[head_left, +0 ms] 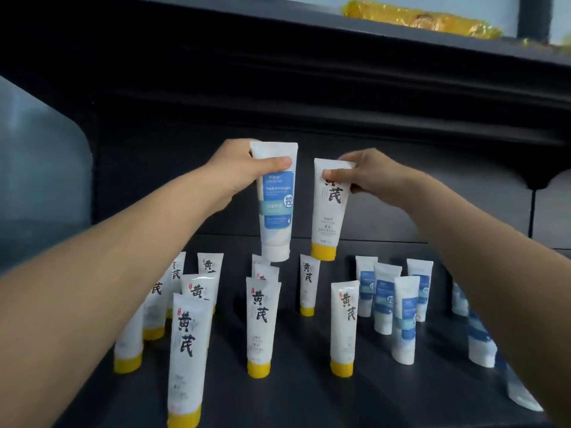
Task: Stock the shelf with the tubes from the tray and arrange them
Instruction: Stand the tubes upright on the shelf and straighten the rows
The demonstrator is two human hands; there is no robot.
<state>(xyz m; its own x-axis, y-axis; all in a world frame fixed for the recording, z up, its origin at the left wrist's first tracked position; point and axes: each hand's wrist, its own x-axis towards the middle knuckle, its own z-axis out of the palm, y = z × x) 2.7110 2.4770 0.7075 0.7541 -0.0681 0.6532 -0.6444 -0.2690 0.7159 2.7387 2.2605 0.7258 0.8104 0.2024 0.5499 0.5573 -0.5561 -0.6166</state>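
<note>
My left hand [238, 171] grips a white tube with a blue label and white cap [276, 217] by its crimped top, cap down, above the dark shelf [309, 393]. Beside it my right hand [370, 174] pinches the top of a white tube with a yellow cap [329, 217], also held in the air, cap down. Below, several yellow-capped tubes [262, 325] stand upright on their caps at the left and middle. Several blue-label tubes [386, 298] stand grouped at the right, partly hidden by my right forearm. No tray is in view.
The shelf's dark back panel [278, 118] rises behind the tubes. An upper shelf board [309, 32] overhangs, with yellow wrapped packages [420, 23] on it. A grey rounded panel [37, 180] closes the left side.
</note>
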